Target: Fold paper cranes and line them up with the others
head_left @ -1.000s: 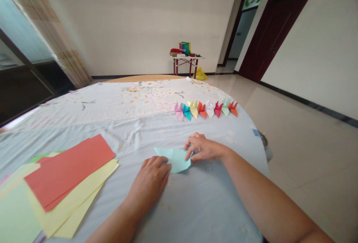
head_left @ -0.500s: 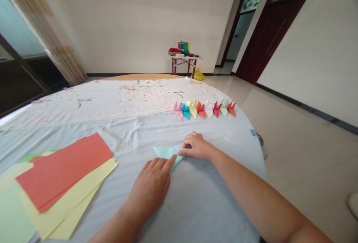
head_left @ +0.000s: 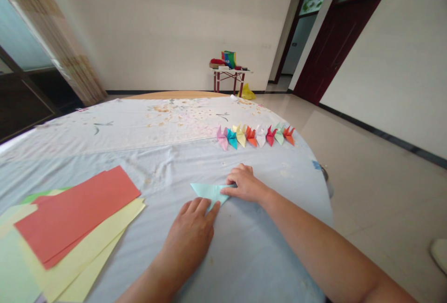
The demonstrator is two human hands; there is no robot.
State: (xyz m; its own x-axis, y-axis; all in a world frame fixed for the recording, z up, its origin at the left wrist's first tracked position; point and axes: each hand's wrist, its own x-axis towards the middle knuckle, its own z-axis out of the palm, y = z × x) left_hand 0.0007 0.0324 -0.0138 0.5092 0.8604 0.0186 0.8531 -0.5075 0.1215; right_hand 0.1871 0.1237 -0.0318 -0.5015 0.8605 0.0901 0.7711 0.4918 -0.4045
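Observation:
A light blue folded paper triangle [head_left: 208, 191] lies on the pale tablecloth [head_left: 167, 154]. My left hand [head_left: 191, 231] lies flat on the cloth, fingers stretched out, with fingertips pressing the triangle's near edge. My right hand [head_left: 243, 184] is curled, fingers together, pressing down on the triangle's right corner. A row of several small folded paper cranes [head_left: 256, 136] in mixed colours stands farther back on the right.
Loose sheets of red paper [head_left: 75, 212], yellow paper [head_left: 94, 247] and green paper lie stacked at the near left. The round table's right edge drops to a tiled floor [head_left: 377, 172]. A small red-legged side table [head_left: 229, 77] stands by the far wall.
The blue paper went from a wider kite-like shape to a narrow triangle. My right hand slid left along it, and my left fingertips moved up onto its near edge.

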